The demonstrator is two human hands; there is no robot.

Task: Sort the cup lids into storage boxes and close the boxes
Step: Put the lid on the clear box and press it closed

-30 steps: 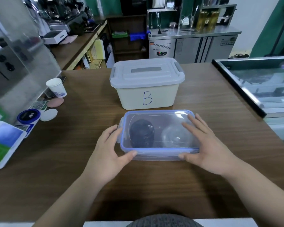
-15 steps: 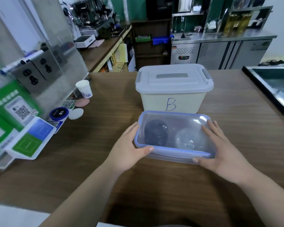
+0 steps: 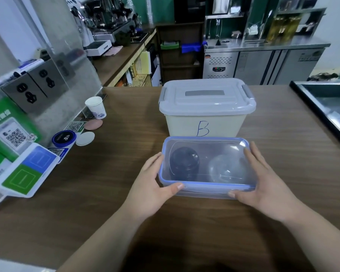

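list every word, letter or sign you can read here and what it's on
"B": handwritten in blue on the beige storage box.
Green sign: QR code, white text too blurred to read.
Blue round disc: white mark, unreadable.
Steel fridge: label too small to read.

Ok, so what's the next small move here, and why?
Probably press the blue-rimmed lid down along its edges to seal it. The left hand and right hand flank the clear box, black cup lids and clear cup lids sit inside, and box B behind already wears its lid. Whether the blue-rimmed lid is fully seated cannot be told.
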